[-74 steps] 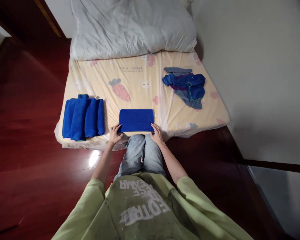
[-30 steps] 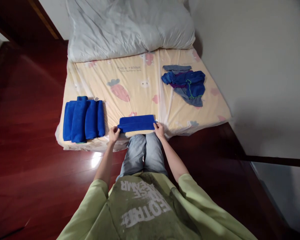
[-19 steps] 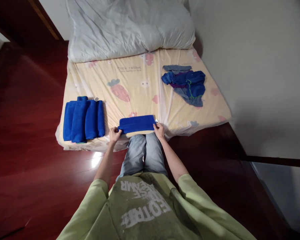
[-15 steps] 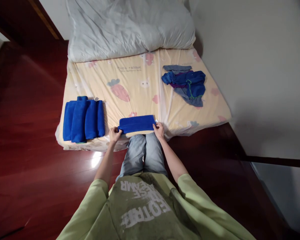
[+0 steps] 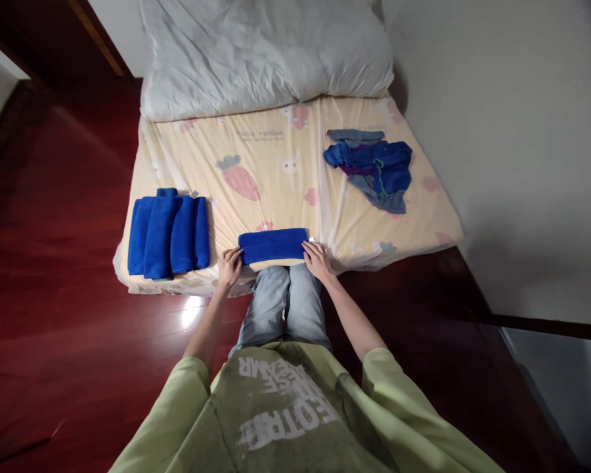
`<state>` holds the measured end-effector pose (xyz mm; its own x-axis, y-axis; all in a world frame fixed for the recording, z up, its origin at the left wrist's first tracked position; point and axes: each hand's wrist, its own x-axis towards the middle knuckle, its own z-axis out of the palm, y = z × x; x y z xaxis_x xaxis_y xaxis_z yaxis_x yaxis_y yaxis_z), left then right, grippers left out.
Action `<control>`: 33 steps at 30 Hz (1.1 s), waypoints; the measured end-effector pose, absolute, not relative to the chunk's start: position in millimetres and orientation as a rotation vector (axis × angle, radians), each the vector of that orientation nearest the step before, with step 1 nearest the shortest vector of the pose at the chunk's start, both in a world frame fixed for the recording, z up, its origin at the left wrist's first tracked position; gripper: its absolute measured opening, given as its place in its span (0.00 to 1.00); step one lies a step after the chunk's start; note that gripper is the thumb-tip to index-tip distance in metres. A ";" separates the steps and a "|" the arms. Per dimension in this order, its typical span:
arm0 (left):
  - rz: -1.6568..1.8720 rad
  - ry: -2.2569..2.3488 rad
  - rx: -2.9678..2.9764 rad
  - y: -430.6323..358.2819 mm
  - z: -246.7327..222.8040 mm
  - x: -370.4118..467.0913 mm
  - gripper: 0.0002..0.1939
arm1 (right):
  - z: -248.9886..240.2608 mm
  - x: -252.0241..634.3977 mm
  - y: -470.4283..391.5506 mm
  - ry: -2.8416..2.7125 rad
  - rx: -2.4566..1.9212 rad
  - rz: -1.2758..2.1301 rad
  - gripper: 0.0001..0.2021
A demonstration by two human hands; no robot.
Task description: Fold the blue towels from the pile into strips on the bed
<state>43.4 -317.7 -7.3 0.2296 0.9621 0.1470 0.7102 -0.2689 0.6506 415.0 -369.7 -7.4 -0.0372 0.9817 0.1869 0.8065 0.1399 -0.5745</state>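
A blue towel (image 5: 273,245), folded into a long flat strip, lies at the bed's front edge before my knees. At its left end rests my left hand (image 5: 230,265), fingers stretched out and touching the cloth. My right hand (image 5: 317,258) lies on the opposite end with its fingers extended, beside a small white tag. Neither hand grips the towel. To the left sit several rolled blue towels (image 5: 182,233) side by side, one of them lying on top of the others.
A loose heap of blue, grey and purple cloths (image 5: 374,164) lies on the right of the bed (image 5: 276,190), which has a carrot-patterned cover. A bulky white quilt (image 5: 266,59) fills the back. A wall (image 5: 512,131) stands at right, and dark red floor (image 5: 69,263) at left.
Both hands have gone from pinching the strip's near corners to lying with fingers stretched at its ends. The towel stays in place; the whole view has shifted slightly.
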 end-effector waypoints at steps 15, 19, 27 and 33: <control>0.541 1.371 2.313 -298.3 8.8 50.0 0.26 | 1.5 422.3 -363.2 -2.001 -1.677 0.453 0.27; 0.513 1.306 2.322 -311.1 4.4 34.4 0.25 | -0.4 431.1 -373.0 -2.031 -1.614 0.548 0.25; 0.690 1.441 2.002 -319.9 -5.5 32.1 0.24 | -21.2 431.0 -365.1 -1.627 -1.702 0.679 0.16; 0.723 1.603 1.847 -307.6 -9.6 37.5 0.13 | -32.8 428.6 -345.6 -1.370 -1.719 0.807 0.17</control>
